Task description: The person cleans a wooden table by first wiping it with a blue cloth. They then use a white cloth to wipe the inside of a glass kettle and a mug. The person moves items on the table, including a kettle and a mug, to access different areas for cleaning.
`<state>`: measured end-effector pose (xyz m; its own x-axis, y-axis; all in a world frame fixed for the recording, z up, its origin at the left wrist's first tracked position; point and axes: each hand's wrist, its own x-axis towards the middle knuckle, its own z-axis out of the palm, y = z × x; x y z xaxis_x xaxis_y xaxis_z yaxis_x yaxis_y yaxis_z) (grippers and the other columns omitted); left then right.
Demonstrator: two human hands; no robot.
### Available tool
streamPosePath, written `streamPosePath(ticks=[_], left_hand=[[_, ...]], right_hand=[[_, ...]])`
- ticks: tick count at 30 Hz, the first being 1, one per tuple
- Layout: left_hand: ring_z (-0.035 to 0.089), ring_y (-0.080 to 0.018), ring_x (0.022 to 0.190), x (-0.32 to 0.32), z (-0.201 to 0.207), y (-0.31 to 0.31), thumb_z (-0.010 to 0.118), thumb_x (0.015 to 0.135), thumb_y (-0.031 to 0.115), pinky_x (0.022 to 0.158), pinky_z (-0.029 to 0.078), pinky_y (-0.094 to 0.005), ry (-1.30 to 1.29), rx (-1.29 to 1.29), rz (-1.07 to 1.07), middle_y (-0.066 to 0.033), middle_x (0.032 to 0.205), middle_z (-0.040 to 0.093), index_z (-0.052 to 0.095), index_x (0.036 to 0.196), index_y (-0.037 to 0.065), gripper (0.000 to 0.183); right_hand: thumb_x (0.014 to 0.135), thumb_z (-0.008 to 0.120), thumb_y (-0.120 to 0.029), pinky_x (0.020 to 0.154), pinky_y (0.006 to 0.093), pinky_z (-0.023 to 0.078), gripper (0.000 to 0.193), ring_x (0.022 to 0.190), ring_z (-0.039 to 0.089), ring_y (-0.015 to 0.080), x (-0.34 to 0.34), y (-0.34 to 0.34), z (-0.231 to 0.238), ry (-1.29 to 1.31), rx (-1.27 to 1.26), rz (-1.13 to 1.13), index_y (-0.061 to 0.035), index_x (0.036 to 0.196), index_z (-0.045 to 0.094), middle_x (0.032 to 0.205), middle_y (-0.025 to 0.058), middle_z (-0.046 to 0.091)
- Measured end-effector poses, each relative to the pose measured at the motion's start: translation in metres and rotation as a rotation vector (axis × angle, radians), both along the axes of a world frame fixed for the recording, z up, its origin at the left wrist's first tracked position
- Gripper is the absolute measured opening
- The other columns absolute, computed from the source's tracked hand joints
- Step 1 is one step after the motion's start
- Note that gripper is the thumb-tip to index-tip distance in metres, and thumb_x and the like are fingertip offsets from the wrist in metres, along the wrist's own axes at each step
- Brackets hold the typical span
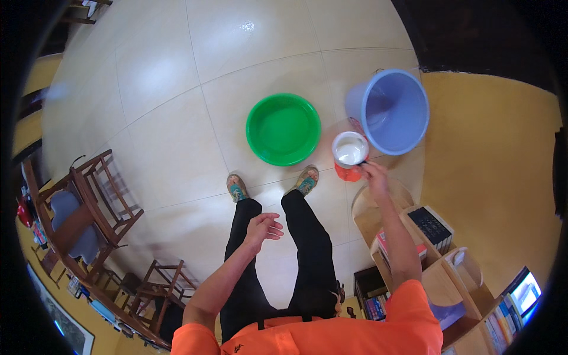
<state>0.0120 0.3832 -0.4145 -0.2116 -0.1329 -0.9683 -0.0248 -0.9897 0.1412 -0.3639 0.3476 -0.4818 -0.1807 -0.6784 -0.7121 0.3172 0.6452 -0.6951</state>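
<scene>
My right hand (374,176) is closed on the dark handle of a small white-lined saucepan (349,148), held out to the right. The pan's pale inside faces up; whether it holds liquid I cannot tell. Below it shows part of a red object (348,173), mostly covered by the pan. A green basin (284,129) stands on the floor left of the pan, in front of my feet. Just beyond the pan is a tall blue bucket (395,112), its mouth visible. My left hand (264,229) hangs over my legs, holding nothing, fingers loosely bent and apart.
Wooden shelving (435,269) with books stands close by my right arm. A yellow wall (491,154) rises at the right. On the left are a wooden chair (112,195), a smaller wooden stool (161,290) and a long table with things on it. The floor is pale tile.
</scene>
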Motion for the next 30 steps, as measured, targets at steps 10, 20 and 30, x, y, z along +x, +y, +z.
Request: streamPosePath(ticks=[10, 20, 30], left_hand=[[0.066, -0.0233, 0.073, 0.061, -0.061, 0.034, 0.042, 0.093, 0.013, 0.063, 0.055, -0.0318, -0.056, 0.057, 0.143, -0.0146, 0.087, 0.064, 0.054, 0.112, 0.0, 0.026], [0.067, -0.0214, 0.073, 0.091, -0.086, 0.042, 0.042, 0.093, 0.01, 0.064, 0.055, -0.0297, -0.047, 0.079, 0.251, -0.0141, 0.087, 0.065, 0.056, 0.111, 0.0, 0.025], [0.067, -0.0213, 0.072, 0.099, -0.081, 0.033, 0.042, 0.092, 0.007, 0.063, 0.056, -0.0297, -0.041, 0.05, 0.28, -0.0137, 0.087, 0.065, 0.057, 0.11, -0.001, 0.025]], right_hand=[[0.081, 0.053, -0.031, 0.066, 0.0473, 0.045, 0.038, 0.072, 0.06, 0.0383, 0.177, -0.066, -0.196, 0.839, -0.029, 0.728, 0.0034, 0.067, 0.062, 0.074, 0.0268, 0.059], [0.083, 0.054, -0.03, 0.081, 0.0501, 0.046, 0.034, 0.088, 0.059, 0.0407, 0.216, -0.066, -0.268, 1.108, 0.16, 0.856, 0.0009, 0.077, 0.067, 0.085, 0.0263, 0.062], [0.078, 0.057, -0.019, 0.055, 0.0373, 0.04, 0.027, 0.054, 0.053, 0.0251, 0.195, -0.051, -0.244, 0.44, 0.07, 0.338, 0.0002, 0.059, 0.055, 0.057, 0.0136, 0.055]])
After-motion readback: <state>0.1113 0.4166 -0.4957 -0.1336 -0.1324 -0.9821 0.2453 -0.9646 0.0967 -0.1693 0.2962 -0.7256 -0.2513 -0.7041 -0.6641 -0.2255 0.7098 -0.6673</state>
